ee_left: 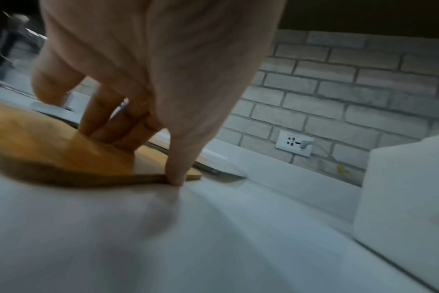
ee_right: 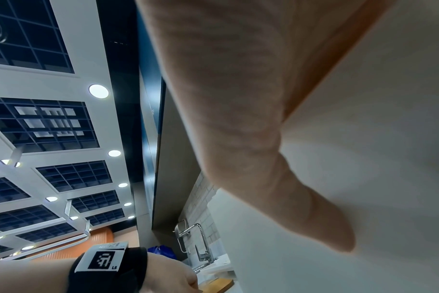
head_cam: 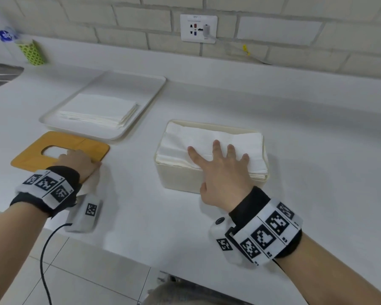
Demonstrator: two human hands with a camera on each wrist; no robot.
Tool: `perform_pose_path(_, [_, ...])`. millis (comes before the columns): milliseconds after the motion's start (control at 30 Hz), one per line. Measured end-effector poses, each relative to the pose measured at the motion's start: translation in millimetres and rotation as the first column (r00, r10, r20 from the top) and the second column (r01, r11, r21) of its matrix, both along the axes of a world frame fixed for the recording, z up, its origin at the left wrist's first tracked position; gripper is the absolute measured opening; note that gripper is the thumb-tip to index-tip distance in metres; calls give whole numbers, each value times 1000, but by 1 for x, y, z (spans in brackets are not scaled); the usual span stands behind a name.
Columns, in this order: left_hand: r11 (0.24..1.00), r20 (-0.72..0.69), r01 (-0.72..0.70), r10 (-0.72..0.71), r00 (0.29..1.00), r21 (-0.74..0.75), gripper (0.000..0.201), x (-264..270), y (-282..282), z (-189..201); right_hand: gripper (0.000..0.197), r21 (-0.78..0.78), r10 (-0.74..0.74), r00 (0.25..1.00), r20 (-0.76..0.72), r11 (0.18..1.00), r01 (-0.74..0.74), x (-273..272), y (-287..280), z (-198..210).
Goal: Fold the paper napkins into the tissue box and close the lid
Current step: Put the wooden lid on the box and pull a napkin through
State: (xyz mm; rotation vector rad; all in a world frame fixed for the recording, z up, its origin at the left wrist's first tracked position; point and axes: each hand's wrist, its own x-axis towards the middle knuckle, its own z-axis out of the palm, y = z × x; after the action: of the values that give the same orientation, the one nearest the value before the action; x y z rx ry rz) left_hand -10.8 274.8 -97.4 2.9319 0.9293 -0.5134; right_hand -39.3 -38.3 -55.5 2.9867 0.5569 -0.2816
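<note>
Here the white tabletop carries everything, and the coming move turns on one gap: the wooden lid lies well to the left of the tissue box, with bare surface between them. Beyond the lid, a white tray holds a leftover stack of napkins. The box stands with its long axis running left to right, packed with folded napkins that rise to its rim or slightly above. The lid lies flat, slotted, its long axis also running roughly left to right, so carrying it across should need little turning.

The right hand lies flat on the napkins in the box, fingers straight and spread, pressing them down. The left hand is the nearer one to the lid: its fingers curl onto the top face while the thumb hooks the near edge, pinching it. That edge appears just lifted off the surface, though blur leaves this uncertain.
</note>
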Motion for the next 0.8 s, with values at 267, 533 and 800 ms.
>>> perform_pose_path(267, [991, 102, 105, -97, 990, -82, 45, -23, -33, 23, 83, -6, 3, 1000, 26, 1000, -2, 0, -1, 0])
perform_pose_path(533, [904, 735, 408, -192, 650, -124, 45, -50, -122, 106, 84, 17, 12, 1000, 25, 1000, -12, -1, -2, 0])
perform_pose_path(800, [613, 767, 769, -401, 501, -182, 25, -4, -207, 104, 65, 158, 22, 998, 64, 987, -32, 2, -25, 12])
